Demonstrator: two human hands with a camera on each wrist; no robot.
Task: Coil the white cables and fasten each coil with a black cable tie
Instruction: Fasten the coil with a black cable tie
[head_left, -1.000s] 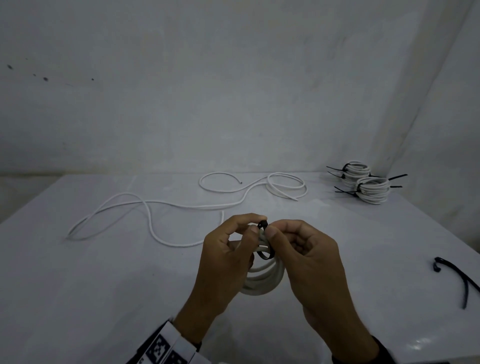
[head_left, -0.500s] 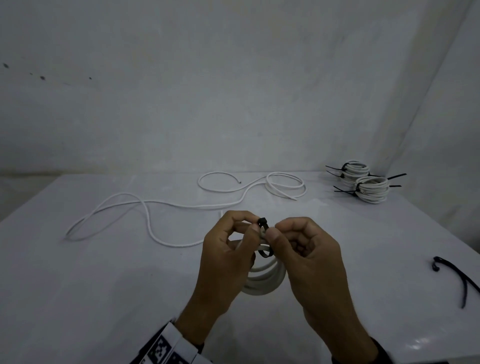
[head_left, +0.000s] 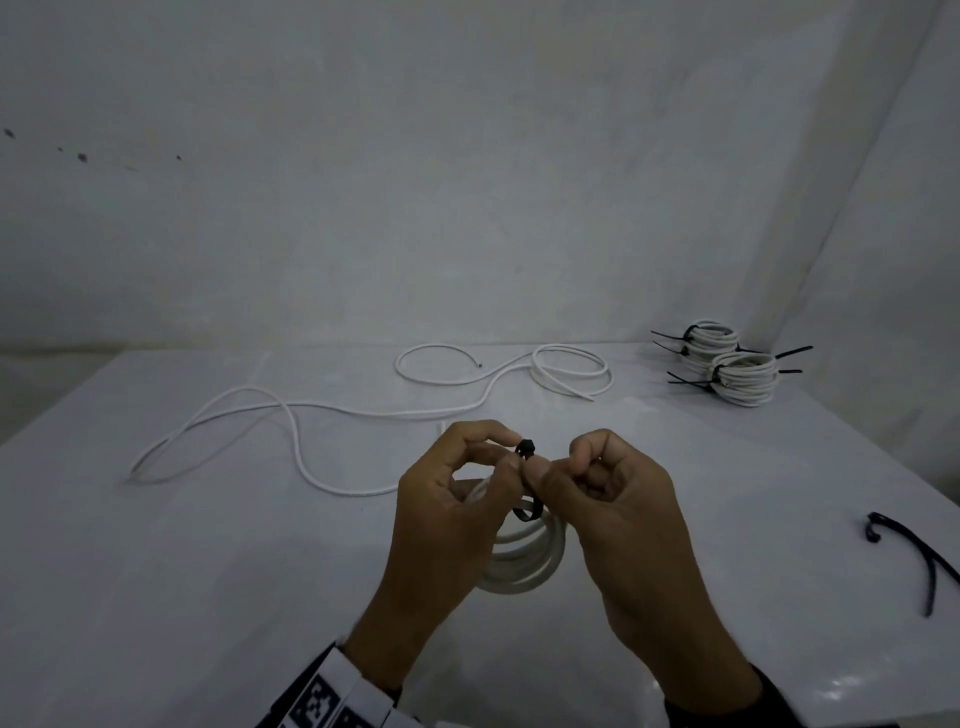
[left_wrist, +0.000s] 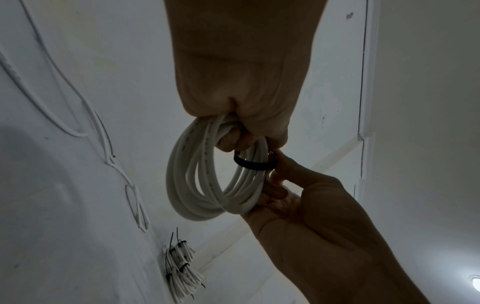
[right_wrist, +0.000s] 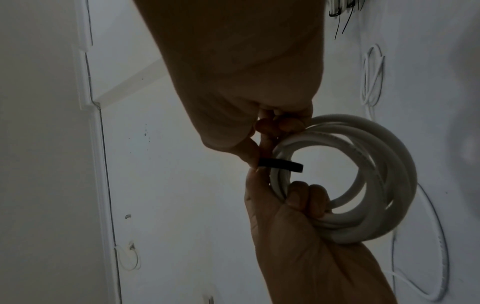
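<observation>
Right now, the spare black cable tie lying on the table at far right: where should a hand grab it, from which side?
Probably mid-strap on the spare cable tie, pinched from above. It lies flat, apart from everything else, and the hooked end offers less purchase. The right hand is nearer, but it's pinching the tie on the coil.

Two bare hands, left hand (head_left: 447, 525) and right hand (head_left: 623, 525), bare forearms behind them. No rings, no gloves. On the left wrist, a white band (head_left: 337, 696) printed with square black-and-white block markers, cut off by the lower edge of the head view. On the right wrist, a dark cuff or strap (head_left: 774, 701), only its edge showing, too dim to tell which. Short, plain fingernails, seen in the right wrist view.
</observation>
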